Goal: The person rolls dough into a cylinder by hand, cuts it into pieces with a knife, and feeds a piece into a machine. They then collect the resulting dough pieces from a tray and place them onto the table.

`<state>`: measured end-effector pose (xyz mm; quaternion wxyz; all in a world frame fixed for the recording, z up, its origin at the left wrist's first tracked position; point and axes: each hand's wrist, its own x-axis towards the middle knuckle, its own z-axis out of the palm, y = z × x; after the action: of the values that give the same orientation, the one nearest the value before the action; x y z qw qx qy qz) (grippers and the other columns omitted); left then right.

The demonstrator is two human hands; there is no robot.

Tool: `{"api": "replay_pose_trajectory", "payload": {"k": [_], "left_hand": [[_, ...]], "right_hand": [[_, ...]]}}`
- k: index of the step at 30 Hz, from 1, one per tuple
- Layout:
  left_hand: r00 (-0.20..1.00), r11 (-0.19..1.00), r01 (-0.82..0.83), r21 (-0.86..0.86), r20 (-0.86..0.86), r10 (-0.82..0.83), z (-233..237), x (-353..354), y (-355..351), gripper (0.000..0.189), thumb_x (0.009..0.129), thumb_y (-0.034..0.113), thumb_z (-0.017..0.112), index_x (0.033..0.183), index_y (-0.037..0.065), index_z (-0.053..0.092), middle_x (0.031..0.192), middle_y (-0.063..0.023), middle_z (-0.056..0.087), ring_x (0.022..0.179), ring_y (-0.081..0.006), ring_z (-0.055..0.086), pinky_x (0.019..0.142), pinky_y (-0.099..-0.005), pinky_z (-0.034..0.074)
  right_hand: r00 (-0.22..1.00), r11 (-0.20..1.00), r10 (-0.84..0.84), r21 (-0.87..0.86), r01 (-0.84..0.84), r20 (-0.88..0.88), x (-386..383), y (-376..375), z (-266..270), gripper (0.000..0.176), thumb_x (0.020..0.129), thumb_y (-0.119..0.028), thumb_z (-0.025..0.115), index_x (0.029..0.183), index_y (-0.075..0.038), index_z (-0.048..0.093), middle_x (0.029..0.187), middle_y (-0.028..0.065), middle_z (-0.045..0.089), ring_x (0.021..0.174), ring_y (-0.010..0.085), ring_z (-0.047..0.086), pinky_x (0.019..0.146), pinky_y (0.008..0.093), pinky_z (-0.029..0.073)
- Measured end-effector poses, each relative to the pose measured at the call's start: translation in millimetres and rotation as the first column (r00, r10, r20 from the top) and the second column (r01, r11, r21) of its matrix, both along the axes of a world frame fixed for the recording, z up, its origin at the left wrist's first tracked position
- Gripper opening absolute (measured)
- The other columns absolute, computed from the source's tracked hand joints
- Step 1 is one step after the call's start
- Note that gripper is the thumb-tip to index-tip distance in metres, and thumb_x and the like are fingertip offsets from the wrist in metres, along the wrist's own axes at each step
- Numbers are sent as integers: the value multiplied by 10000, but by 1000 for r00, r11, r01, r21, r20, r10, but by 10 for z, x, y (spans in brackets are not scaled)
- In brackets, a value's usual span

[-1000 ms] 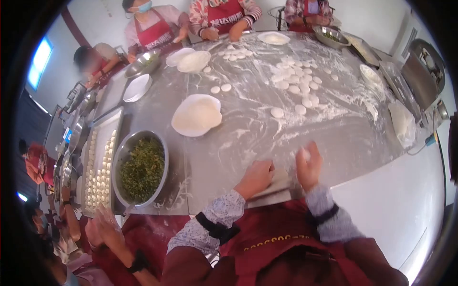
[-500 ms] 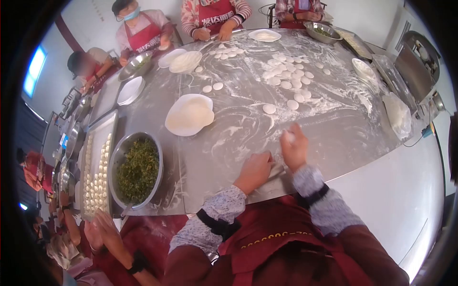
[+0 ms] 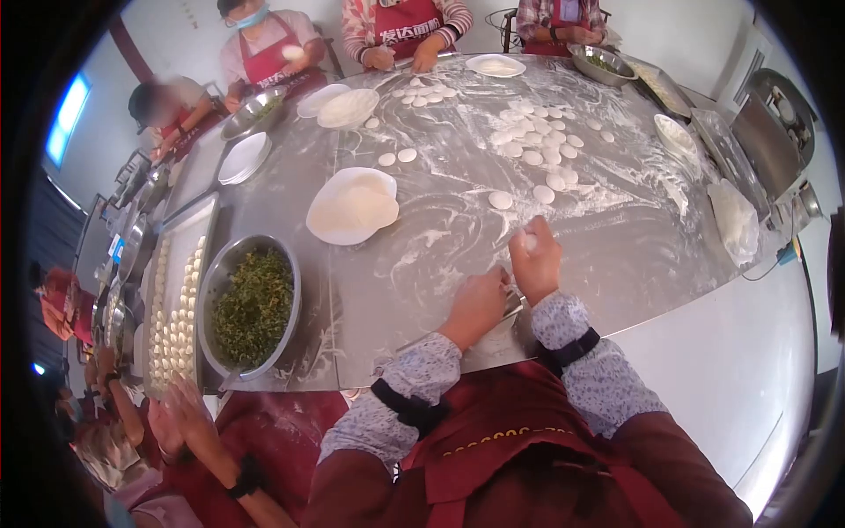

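Handling, my read: white piece (image 3: 530,241) looks soft, so light finger pressure, spread over the fingers. A hard pinch would likely dent or tear it. Keep the right wrist loose and let the left forearm steady things near the edge. Hands are close together, so mind the knuckles bumping. A little flour on the fingers should limit sticking; there's plenty smeared on the steel table (image 3: 607,277).

Grip: right hand (image 3: 539,264) is closed, fingers curled around the white piece, narrow opening, part of the piece showing at the top. Piece sits in that hand, above the near side of the table, right of centre. Left hand (image 3: 478,308) is just beside it, to the left and slightly nearer, back of hand up, fingers curled in. Can't tell how tight, or whether it holds anything. Shiny thing (image 3: 513,305) by the left hand near the edge, too blurred to name.

Around: two white rounds (image 3: 543,194) just beyond the right hand, bigger floury group (image 3: 532,141) farther out. Plate (image 3: 322,201) far left of the hands, bowl (image 3: 297,299) of greens (image 3: 251,312) near left.
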<state>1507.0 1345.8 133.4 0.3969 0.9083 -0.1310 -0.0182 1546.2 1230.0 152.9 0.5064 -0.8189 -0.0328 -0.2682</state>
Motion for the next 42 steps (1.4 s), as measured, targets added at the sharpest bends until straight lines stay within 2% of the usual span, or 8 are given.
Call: {"api": "replay_pose_trajectory", "payload": {"k": [6,8,19,22,30,34,35,42], "left_hand": [[998,996,35,87,55,-40,-57,-35,222,132,770,117,542,851,20,579,767,-187,604,746,-357,582,672,-429,453],[986,997,6,-83,-166,-19,-53,-106,261,131,770,117,548,853,23,583,769,-184,607,740,-344,588,658,-421,458],[999,999,30,23,42,-31,-68,-37,162,141,770,127,524,838,21,587,789,-191,606,777,-366,573,692,-434,447],[994,996,28,-81,-99,-36,-15,-135,213,132,772,97,509,840,9,580,775,-192,602,770,-370,573,692,-432,449],[996,997,-27,-77,87,33,-119,6,17,147,779,107,514,849,-7,575,772,-196,601,763,-368,573,692,-432,444],[999,999,32,22,-20,-31,-14,-87,174,155,774,131,535,844,0,581,775,-200,601,763,-367,576,698,-432,444],[998,999,28,-23,-49,-29,-4,-104,180,156,773,132,534,845,1,579,777,-202,601,763,-367,576,699,-433,445],[995,995,-95,8,19,95,-2,-79,-39,123,769,114,524,837,29,580,770,-185,606,755,-362,576,695,-445,447]], "right_hand": [[998,993,45,114,-39,-50,-448,-329,-186,146,776,-130,546,778,-8,466,626,180,532,570,321,552,536,350,428],[993,979,42,205,-19,-109,-514,-377,-292,146,776,-128,549,774,-10,464,620,177,524,555,308,542,531,346,424],[1000,1000,-8,5,8,26,-466,-295,-105,118,791,-94,515,754,-10,442,571,142,455,546,227,530,508,352,393],[983,978,17,206,22,-184,-600,-356,-186,142,781,-130,543,777,-10,467,632,194,539,599,368,565,525,375,428],[999,998,-35,-52,37,31,-140,-132,-109,144,782,-130,533,793,-3,467,652,203,538,624,363,567,549,382,428],[967,959,85,281,-14,-241,-635,-347,-93,122,773,-110,517,786,-1,462,629,182,522,575,332,542,535,357,421],[999,1000,-29,-2,29,40,-581,-339,-84,136,778,-124,526,784,-7,457,622,179,531,575,348,547,536,357,424],[999,1000,-3,7,3,41,-1,25,-32,156,778,-136,541,778,-8,453,626,187,533,600,384,549,530,371,424]]}}
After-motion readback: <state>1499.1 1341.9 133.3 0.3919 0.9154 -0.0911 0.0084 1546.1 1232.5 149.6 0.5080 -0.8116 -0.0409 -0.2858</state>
